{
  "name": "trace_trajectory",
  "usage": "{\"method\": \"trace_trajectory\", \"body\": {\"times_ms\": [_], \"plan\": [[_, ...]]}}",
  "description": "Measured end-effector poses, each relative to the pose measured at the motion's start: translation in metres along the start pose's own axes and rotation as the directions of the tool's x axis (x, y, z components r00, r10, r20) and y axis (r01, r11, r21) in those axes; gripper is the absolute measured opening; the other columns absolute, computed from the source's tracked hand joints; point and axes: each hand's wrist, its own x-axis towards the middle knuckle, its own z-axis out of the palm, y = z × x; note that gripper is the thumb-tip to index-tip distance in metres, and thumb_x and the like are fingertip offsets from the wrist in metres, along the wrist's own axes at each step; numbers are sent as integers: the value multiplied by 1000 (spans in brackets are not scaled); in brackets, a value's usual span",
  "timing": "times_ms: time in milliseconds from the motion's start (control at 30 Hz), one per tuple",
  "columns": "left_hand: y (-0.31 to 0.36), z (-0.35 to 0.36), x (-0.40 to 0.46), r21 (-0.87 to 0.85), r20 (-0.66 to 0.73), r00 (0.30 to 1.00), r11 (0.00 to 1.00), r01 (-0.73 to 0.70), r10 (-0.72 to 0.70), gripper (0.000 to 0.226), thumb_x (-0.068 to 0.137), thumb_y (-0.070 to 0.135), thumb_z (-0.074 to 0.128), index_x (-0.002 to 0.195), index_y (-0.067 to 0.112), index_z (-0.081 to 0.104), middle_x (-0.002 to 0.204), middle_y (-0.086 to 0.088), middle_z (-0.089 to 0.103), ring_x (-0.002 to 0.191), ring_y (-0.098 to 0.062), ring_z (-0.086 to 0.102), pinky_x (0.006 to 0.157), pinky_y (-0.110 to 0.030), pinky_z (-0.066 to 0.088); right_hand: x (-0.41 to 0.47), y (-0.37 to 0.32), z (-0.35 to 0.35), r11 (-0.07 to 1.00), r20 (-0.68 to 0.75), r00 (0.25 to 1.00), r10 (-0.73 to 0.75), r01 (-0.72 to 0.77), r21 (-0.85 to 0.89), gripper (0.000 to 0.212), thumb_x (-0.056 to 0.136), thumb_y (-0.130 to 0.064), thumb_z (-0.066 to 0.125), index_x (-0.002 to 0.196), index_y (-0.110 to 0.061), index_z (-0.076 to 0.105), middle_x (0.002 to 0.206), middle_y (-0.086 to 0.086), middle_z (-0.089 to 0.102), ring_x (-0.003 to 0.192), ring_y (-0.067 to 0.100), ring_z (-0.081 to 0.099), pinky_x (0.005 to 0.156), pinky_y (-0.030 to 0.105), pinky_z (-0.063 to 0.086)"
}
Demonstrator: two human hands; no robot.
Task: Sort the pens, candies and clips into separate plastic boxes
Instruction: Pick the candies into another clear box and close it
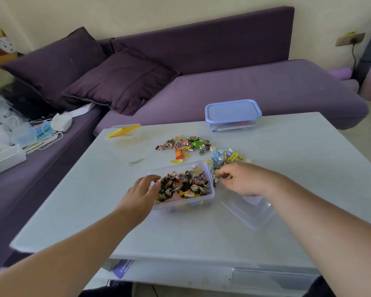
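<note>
One clear box [252, 213] half-hidden under right hand [242, 181].

Clear box [208, 195] full of candies [181, 184] (foil-wrapped); loose clips [226, 157] beyond.

Your left hand [140, 195] rests on the candy box [210, 197] rim; your right hand [240, 179] reaches into the clips [225, 158] beside it. Loose candies [182, 144] lie farther back on the desk [73, 211].
</note>
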Motion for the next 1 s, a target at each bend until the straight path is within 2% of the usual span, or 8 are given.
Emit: {"method": "trace_trajectory", "body": {"times_ms": [100, 200, 300, 367, 467, 633, 900, 1000], "plan": [[-15, -10, -3, -179, 61, 992, 979, -95, 108, 60, 87, 83, 25, 141, 58, 30, 145, 21, 39, 127, -4, 44, 105, -35, 31, 0, -3, 2, 1000, 143, 990, 5, -6, 8, 42, 98, -39, 52, 139, -43, 55, 142, -6, 56, 121, 18, 58, 103, 38, 49], [-38, -18, -1, -239, 72, 996, 971, -26, 45, 64, 86, 83, 28, 143, 55, 30, 144, 24, 42, 129, -3, 44, 108, -36, 33, 4, -1, 0, 987, 109, 991, 73, -57, -148, 55, 98, -44, 50, 151, -35, 42, 161, -4, 36, 141, 23, 44, 112, 39, 40], [-59, -14, 6, -53, 46, 996, 995, 81, -79, 50, 104, 59, 20, 149, 43, 37, 160, 14, 33, 148, -9, 23, 123, -32, 10, 5, -1, -1, 985, 45, 996, 74, -66, -161, 54, 99, -47, 49, 151, -38, 41, 162, -6, 36, 143, 23, 42, 111, 37, 38], [-65, -7, 8, 167, 27, 997, 984, 63, -68, 46, 109, 44, 15, 151, 42, 33, 163, 18, 24, 150, -3, 13, 119, -20, 0, 5, -3, 0, 992, -7, 999, 46, -47, -120, 46, 100, -47, 50, 145, -40, 48, 158, -8, 41, 140, 20, 44, 110, 36, 38], [-70, 1, 19, 414, 15, 999, 910, -36, 32, 55, 105, 42, 6, 157, 37, 23, 166, 16, 13, 153, -5, 5, 123, -29, 2, 6, -7, 5, 996, -78, 997, 9, -16, -86, 32, 100, -44, 53, 132, -42, 58, 149, -12, 50, 133, 15, 49, 106, 33, 40], [-64, -2, 48, 350, -48, 995, 935, -65, 87, 68, 92, 52, 6, 153, 38, 31, 164, 17, 22, 150, -8, 15, 123, -31, 9, 5, -9, 14, 1000, -185, 983, -20, 17, -20, 18, 99, -36, 56, 113, -43, 66, 123, -18, 59, 104, 10, 59, 95, 32, 41], [-65, -8, 93, 340, -42, 966, 913, -226, 255, 57, 95, 54, 13, 142, 44, 42, 158, 20, 30, 148, -9, 20, 123, -36, 12, 25, -13, 24, 988, -386, 918, -89, 131, 82, 16, 94, -23, 64, 90, -38, 68, 92, -22, 64, 87, 3, 60, 80, 25, 47], [-69, -9, 109, 363, -9, 941, 878, -311, 338, 41, 104, 46, 30, 143, 42, 41, 160, 17, 27, 147, -12, 21, 122, -39, 14, 51, -15, 2, 979, -406, 891, -206, 191, -76, 18, 93, -20, 63, 95, -37, 69, 92, -21, 63, 80, 2, 61, 74, 28, 50]]}}
